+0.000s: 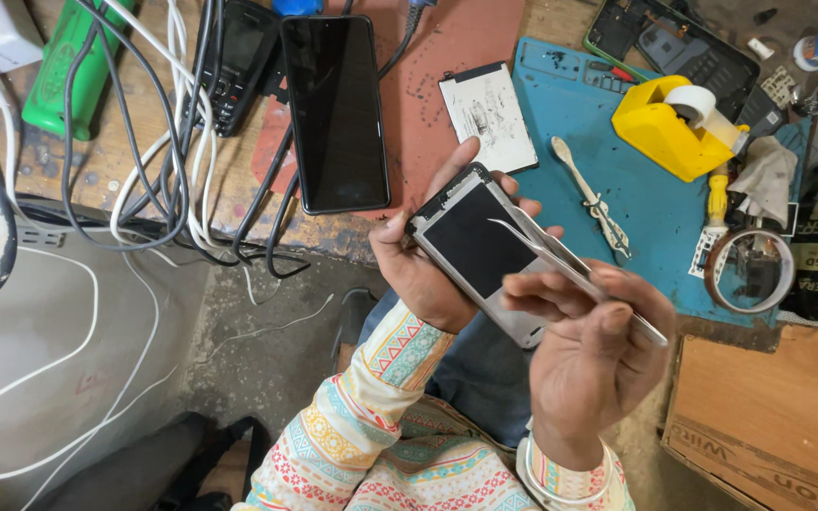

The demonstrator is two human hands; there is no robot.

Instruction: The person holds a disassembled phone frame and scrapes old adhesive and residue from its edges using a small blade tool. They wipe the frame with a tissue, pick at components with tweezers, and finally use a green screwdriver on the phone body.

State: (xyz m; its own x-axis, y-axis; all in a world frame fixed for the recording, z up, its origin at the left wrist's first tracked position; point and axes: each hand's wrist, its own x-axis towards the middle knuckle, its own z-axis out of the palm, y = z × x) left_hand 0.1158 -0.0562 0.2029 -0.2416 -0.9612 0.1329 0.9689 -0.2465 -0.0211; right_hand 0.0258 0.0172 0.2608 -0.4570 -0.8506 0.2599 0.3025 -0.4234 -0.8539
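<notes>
My left hand [423, 270] has its grip wrapped around an opened phone frame [485, 248], held above my lap just in front of the table [239, 189] edge. My right hand [589, 355] pinches metal tweezers [570, 270] tight, their curved tip resting over the dark panel inside the frame. Judging by what lies around, disassembly is well along: a white battery [488, 118] sits on the red mat [447, 57], and another opened phone shell [674, 43] lies beyond the blue mat [655, 218]. The work inside the frame looks unfinished, and nothing is reassembled yet.
</notes>
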